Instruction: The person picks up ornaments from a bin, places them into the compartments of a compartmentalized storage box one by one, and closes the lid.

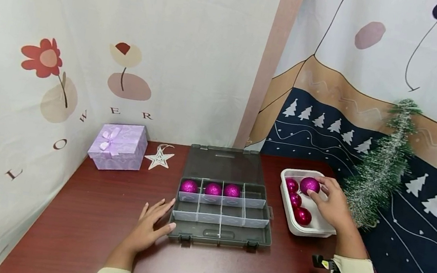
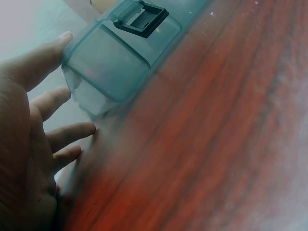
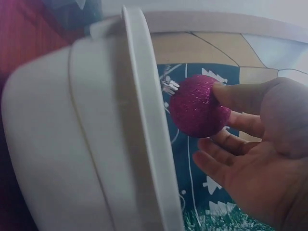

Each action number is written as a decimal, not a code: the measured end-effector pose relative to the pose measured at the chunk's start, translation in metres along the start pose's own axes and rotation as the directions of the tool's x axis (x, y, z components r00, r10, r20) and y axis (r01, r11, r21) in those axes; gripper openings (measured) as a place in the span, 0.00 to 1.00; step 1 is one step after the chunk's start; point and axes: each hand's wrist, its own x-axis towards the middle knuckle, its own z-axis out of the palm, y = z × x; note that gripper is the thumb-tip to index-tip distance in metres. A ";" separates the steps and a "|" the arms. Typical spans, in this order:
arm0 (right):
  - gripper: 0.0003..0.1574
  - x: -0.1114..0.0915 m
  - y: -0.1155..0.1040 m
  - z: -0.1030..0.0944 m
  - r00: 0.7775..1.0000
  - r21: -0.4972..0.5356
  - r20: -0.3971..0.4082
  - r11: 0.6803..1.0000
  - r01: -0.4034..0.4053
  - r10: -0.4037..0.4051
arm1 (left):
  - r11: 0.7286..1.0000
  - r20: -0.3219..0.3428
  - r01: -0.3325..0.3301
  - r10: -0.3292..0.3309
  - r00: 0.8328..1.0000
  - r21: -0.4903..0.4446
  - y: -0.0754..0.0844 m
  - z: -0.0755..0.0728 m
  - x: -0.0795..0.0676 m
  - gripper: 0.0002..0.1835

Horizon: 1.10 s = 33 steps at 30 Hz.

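Observation:
My right hand (image 1: 331, 201) pinches a glittery magenta bauble (image 3: 197, 106) between thumb and fingers, above the rim of a white tray (image 1: 288, 223). The bauble's silver cap points away from the palm in the right wrist view. Inside the tray lie several shiny magenta baubles (image 1: 302, 216). My left hand (image 1: 149, 224) rests at the left side of a grey see-through compartment box (image 1: 221, 232), its fingers spread and fingertips at the box wall. The box lies with its lid open to the back. Three glittery magenta baubles (image 1: 213, 189) sit in its back row, one per compartment.
A lilac gift box (image 1: 118, 148) and a white star ornament (image 1: 159, 158) stand at the back left of the table (image 1: 85, 220). A small frosted tree (image 1: 382, 164) rises behind the tray on the right. Printed curtains hang behind the table.

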 end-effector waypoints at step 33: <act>0.29 0.007 -0.023 0.073 0.992 0.116 -0.071 0.987 0.108 -0.100 | 0.998 -0.055 -0.060 0.059 0.997 -0.025 -0.007 0.005 -0.002 0.38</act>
